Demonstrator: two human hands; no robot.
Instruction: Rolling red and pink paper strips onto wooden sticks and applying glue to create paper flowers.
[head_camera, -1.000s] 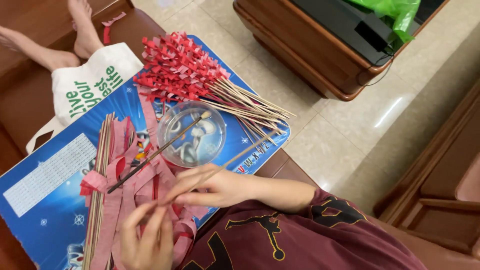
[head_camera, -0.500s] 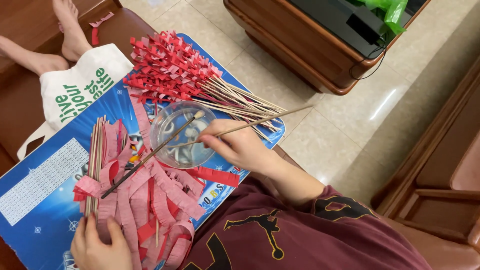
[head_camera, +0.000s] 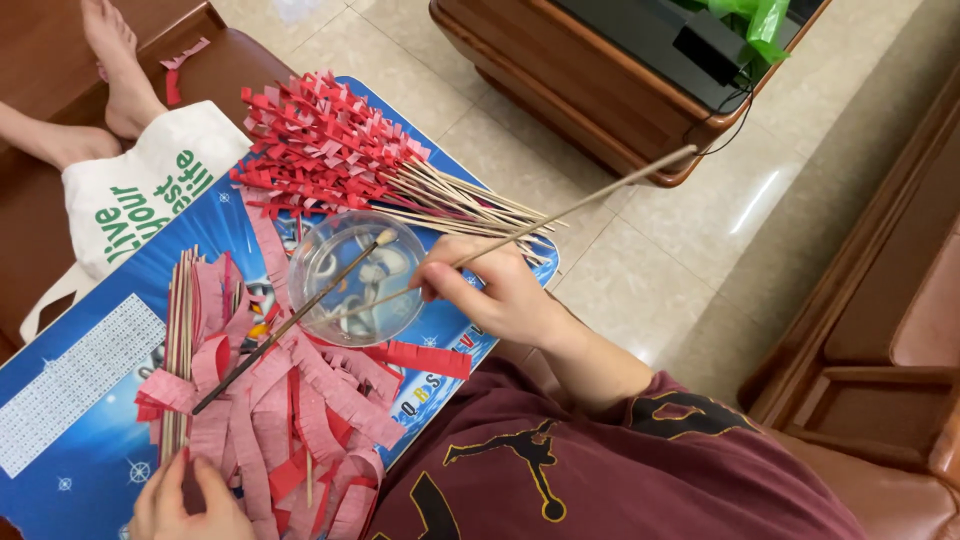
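1. The right hand pinches a thin bamboo skewer, its lower tip dipped into a clear round plastic bowl.
2. A dark-handled brush leans across the bowl's rim.
3. The left hand rests on a heap of fringed red paper strips, beside bare wooden sticks.
4. Finished skewers wrapped in red fringe lie piled on the blue printed board.

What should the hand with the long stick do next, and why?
Probably lift the stick out of the clear bowl and carry it to the red paper strips by the left hand. The right hand has its tip dipped in the bowl.
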